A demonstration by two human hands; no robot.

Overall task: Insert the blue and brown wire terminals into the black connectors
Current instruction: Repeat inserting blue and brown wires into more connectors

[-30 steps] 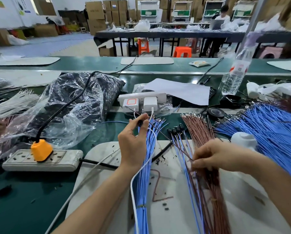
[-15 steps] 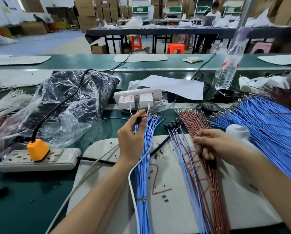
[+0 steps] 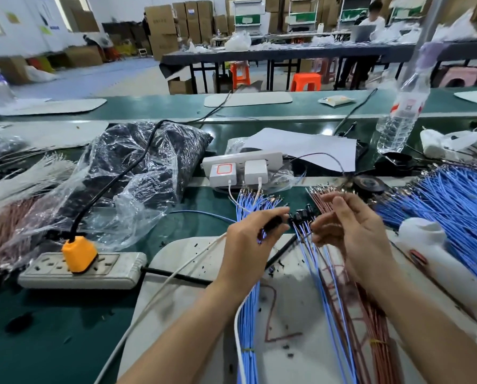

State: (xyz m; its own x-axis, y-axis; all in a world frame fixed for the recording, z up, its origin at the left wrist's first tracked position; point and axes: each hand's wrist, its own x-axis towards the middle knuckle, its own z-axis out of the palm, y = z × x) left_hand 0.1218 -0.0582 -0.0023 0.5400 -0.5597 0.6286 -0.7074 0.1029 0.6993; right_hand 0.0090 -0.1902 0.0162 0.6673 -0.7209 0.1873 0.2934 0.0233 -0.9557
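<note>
My R hand [image 3: 351,236] had quit the brown bundle [image 3: 376,328] on the mat [image 3: 295,286] and risen, pinching one brown wire [image 3: 323,154]; my L hand [image 3: 248,239] gripped a connector [image 3: 273,223] above the mat's far edge; hands now close, so insertion was prob. next, I judged.

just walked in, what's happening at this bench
A person is fitting wires into connectors at a green bench. The left hand pinches a black connector. The right hand appears to pinch a single wire that loops up behind it, seemingly not yet inserted. Between the hands sit wired connectors. A blue bundle and a brown bundle lie on the white mat.
</note>
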